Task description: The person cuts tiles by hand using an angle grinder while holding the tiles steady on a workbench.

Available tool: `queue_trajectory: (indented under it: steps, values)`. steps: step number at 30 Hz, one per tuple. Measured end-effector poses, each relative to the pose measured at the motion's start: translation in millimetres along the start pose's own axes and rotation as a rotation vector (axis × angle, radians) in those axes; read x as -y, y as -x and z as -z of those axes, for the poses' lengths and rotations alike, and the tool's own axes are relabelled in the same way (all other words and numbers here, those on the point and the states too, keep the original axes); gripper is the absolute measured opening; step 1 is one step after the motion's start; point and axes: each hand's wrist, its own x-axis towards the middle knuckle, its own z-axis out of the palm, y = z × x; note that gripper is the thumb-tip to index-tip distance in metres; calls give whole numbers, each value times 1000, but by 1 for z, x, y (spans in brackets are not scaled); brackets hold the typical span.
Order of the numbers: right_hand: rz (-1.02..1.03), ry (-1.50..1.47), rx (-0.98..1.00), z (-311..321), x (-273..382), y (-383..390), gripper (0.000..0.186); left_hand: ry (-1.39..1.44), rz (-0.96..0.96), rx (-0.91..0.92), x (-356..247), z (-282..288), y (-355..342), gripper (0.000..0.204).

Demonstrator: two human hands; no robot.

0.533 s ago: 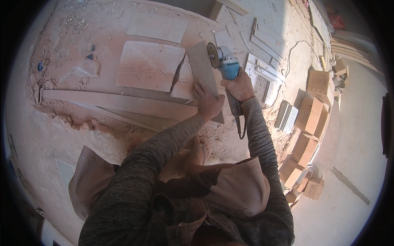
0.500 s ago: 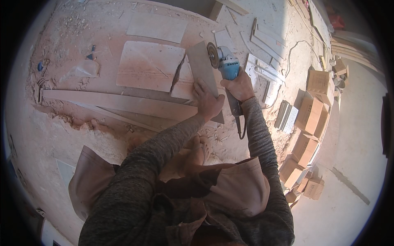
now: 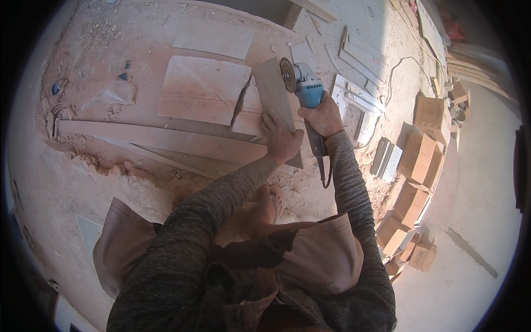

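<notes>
My right hand (image 3: 324, 117) is wrapped round the body of a blue and grey angle grinder (image 3: 310, 97). The grinder's round disc (image 3: 287, 75) stands at the right edge of a narrow grey tile strip (image 3: 273, 83), near its far end; whether it touches the strip I cannot tell. My left hand (image 3: 284, 140) grips the near part of that strip, fingers on its face and thumb toward the right edge. Under and left of the strip lies a dusty pale tile (image 3: 202, 88) with a jagged crack or gap at its right side. A dark cord hangs from the grinder's back end.
Long tile strips (image 3: 166, 138) lie left of my forearm. Another flat tile (image 3: 213, 37) rests farther off. White offcuts (image 3: 357, 108) and thin strips are scattered to the right, near a loose cable (image 3: 391, 72). Cardboard boxes (image 3: 418, 157) line the right side. Rubble and dust cover the ground.
</notes>
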Motion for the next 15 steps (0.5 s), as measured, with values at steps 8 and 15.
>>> queue_trajectory:
  steps: [8, 15]
  values:
    - [10, 21, -11, -1, 1, -1, 66, -23, -10, -1, 2, 0, -1, 113]
    - [4, 18, -11, 0, 2, -3, 67, 16, -6, -3, -3, 3, 0, 113]
